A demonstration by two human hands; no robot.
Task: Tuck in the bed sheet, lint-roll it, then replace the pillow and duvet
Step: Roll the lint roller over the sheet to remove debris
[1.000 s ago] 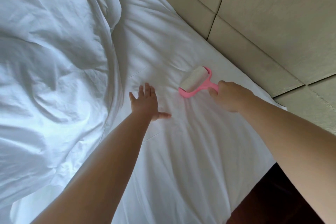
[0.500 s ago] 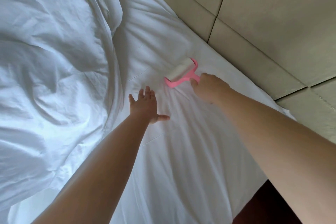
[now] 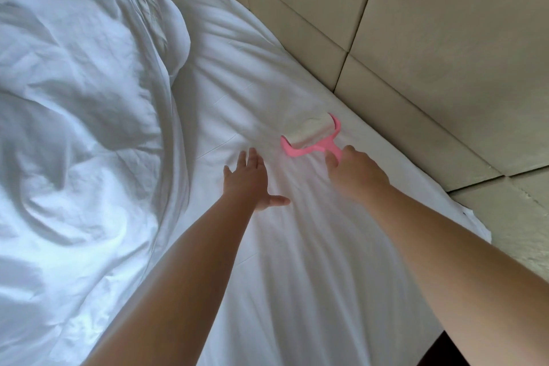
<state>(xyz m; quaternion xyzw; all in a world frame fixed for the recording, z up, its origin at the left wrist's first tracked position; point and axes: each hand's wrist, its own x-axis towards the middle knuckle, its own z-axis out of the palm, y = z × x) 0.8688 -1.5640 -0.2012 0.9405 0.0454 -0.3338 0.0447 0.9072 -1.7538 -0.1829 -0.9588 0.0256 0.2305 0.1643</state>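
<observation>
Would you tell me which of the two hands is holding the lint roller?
The right hand grips the pink lint roller by its handle; the left hand lies flat, fingers spread, on the sheet.

Bed sheet [image 3: 312, 261]: white cloth, smooth weave, matt, finely creased. Duvet [image 3: 74, 128]: white cloth, soft sheen, deeply rumpled. Lint roller [image 3: 312, 140]: pink plastic frame, smooth, slight gloss; off-white paper roll, matt. Headboard [image 3: 445, 38]: beige padded panels, matt, faintly grained.

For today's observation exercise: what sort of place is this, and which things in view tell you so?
Most likely a bedroom, perhaps a hotel room. A white bed sheet covers a mattress, a bunched duvet lies beside it, and a padded headboard runs along the edge.
</observation>
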